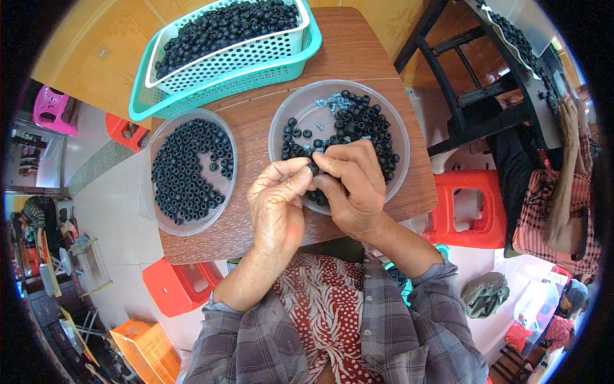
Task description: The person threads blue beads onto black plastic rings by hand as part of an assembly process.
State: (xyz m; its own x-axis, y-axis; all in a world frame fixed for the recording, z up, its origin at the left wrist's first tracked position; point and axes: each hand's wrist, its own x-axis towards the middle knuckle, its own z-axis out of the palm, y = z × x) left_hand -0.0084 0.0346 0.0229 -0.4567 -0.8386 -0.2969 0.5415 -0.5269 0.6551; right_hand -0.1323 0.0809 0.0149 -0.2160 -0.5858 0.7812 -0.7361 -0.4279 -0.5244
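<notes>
A small black round bead-like piece point(313, 168) is pinched between the fingertips of both hands. My left hand point(278, 205) grips it with thumb and forefinger, and my right hand point(354, 185) closes on it from the other side. Both hands are over the near part of a clear round tub point(276, 118). Inside it are loose black pieces and small silvery springs point(336, 102), partly hidden by the hands. To the left, a second clear round tub point(231, 128) holds many black ring-like pieces point(185, 169) with holes.
A white perforated basket point(224, 63) heaped with black pieces sits in a turquoise basket point(288, 72) at the back of the wooden table point(355, 45). Red stools point(470, 208) flank the table. At right, another person's arm point(566, 173) reaches to a dark-framed table.
</notes>
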